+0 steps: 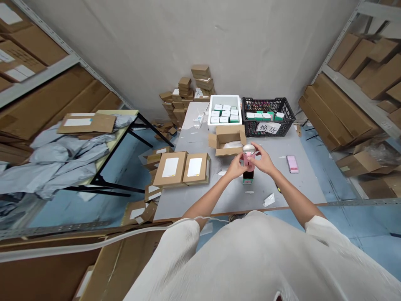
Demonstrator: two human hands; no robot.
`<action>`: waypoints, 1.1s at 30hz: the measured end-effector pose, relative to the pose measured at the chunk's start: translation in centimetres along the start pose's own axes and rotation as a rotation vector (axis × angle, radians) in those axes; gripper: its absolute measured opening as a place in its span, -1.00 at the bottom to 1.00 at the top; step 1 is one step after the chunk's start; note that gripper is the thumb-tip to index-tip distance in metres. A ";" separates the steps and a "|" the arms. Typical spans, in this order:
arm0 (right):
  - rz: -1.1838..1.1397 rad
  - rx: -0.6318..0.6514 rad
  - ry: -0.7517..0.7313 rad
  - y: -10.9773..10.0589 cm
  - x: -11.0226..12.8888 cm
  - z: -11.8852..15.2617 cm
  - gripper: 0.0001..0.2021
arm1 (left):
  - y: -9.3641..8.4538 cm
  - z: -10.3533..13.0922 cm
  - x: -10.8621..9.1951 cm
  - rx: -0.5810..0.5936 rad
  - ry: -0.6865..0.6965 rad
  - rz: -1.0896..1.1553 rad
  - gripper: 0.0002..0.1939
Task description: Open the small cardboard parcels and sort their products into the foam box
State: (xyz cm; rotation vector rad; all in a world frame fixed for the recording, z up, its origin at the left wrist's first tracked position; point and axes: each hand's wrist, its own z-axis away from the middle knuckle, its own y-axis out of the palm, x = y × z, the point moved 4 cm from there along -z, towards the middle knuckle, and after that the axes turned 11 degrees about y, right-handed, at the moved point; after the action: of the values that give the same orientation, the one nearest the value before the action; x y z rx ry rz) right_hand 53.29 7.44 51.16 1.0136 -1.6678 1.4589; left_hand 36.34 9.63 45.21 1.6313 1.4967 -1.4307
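Both my hands are raised over the grey table (200, 196) and hold one small pink container (249, 160) with a silver cap (248, 148). My left hand (234, 167) grips its left side. My right hand (264, 161) wraps its right side and top. Below the container stands a small green and white box (247, 179) on the table. An open cardboard box (228, 140) sits just behind my hands.
Two sealed labelled cartons (182, 168) lie to the left. A white tray (224, 109) and a black crate (267, 117) of small boxes stand at the back. A pink stack (292, 163) lies right. Shelves of cartons flank both sides; grey bags (62, 159) cover a side table.
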 end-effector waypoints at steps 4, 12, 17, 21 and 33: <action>0.064 0.005 0.002 -0.6 0.3 -0.2 -0.28 | 0.5 0.4 0.4 0.090 0.024 0.002 -0.46; 0.149 -0.146 0.027 -2.2 0.4 0.4 -0.49 | 0.8 1.2 3.8 0.117 0.087 0.001 -0.18; 0.131 -0.181 0.072 -2.5 -0.7 0.5 -0.49 | 0.6 2.6 6.1 0.189 0.024 -0.112 -0.23; 0.127 -0.165 0.092 -2.3 -1.8 0.9 -0.49 | 0.9 3.6 7.5 0.254 -0.056 -0.167 -0.41; 0.296 -0.049 -0.002 -1.4 -2.1 3.0 -0.47 | 1.4 4.1 9.5 0.191 -0.272 -0.182 -0.61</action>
State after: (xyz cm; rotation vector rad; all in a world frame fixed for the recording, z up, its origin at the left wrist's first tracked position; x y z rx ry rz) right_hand 55.46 4.58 49.49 0.7645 -1.9075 1.5938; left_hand 34.71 9.40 34.94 1.3623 1.4148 -1.8633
